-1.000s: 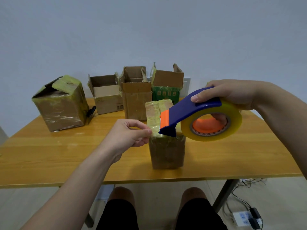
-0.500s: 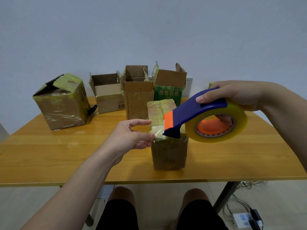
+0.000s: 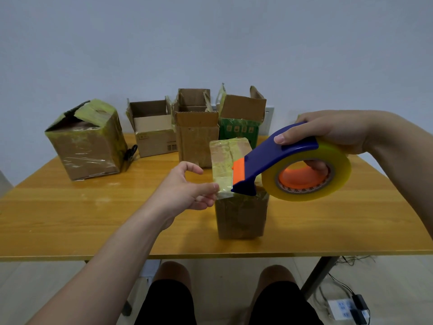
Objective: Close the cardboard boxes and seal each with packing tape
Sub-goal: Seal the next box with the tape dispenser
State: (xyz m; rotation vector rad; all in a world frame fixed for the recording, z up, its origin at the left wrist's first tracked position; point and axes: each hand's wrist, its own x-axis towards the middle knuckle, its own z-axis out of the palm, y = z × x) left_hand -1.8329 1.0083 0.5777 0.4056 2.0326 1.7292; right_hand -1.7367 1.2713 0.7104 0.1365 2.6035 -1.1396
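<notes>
A small cardboard box (image 3: 241,216) stands near the table's front edge, its closed top covered in yellowish tape. My right hand (image 3: 337,132) grips a blue tape dispenser (image 3: 276,158) with an orange blade guard and a yellow tape roll (image 3: 337,179). The dispenser's nose sits at the box's front top edge. A short piece of tape hangs over that edge. My left hand (image 3: 180,191) is just left of the box. Its thumb tip touches the tape's left edge, its index finger is lifted and its other fingers curl loosely underneath.
On the wooden table (image 3: 70,219) a taped box with a torn top (image 3: 86,146) stands at the back left, with black scissors (image 3: 131,152) beside it. Three open boxes (image 3: 152,134) (image 3: 196,137) (image 3: 241,123) line the back. A power strip (image 3: 344,308) lies on the floor.
My left hand has loosened from a thumb-and-index pinch, with the index finger now raised. The dispenser has barely shifted at the box's front edge.
</notes>
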